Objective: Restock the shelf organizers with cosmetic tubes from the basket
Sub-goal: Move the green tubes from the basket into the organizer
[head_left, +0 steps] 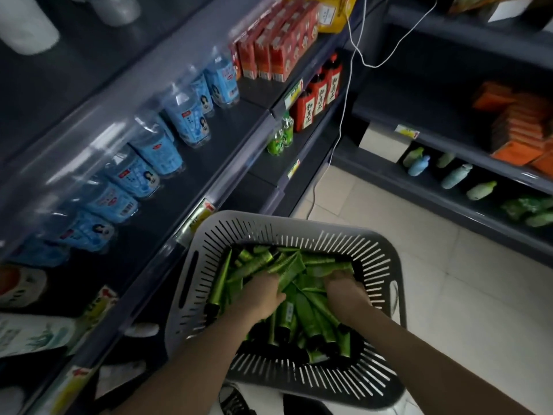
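head view, two hands (260, 295) (347, 292) in one basket (299, 232)

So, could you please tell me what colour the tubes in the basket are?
Green with black caps; the tubes show best in the head view.

Fingertips of both the left hand (263, 292) and the right hand (344, 290) buried among the green tubes (302, 313), grip impossible to judge. Blurred beyond reading: blue bottle labels (155, 154) at left. Cut off at upper left: white containers (27, 25).
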`<state>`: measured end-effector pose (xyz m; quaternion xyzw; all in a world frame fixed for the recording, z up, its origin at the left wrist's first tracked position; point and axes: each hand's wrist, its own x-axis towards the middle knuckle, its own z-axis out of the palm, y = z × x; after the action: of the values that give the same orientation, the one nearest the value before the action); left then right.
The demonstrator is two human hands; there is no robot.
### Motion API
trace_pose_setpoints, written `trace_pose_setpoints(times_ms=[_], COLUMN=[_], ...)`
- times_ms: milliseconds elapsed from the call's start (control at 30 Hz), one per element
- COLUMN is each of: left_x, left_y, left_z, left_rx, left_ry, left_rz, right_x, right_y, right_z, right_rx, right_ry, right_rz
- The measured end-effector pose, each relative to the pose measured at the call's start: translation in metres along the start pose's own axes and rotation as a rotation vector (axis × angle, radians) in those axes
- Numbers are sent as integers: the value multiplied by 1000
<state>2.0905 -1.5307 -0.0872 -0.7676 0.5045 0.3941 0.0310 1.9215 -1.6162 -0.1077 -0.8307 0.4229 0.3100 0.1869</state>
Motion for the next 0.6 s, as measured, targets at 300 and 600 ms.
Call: trace_pose_setpoints(times_ms=[300,600], left_x=[11,-16], left_y=[-2,-15], left_z=[13,-22], left_rx=[-292,-751], left_ry=[-36,-161], left_rz=[-166,-227], right_x=[12,17], right_y=[4,-3], right_z=[-2,-9], right_rx=[-73,-83], right_ry=[70,-68], right_rz=[-43,-105])
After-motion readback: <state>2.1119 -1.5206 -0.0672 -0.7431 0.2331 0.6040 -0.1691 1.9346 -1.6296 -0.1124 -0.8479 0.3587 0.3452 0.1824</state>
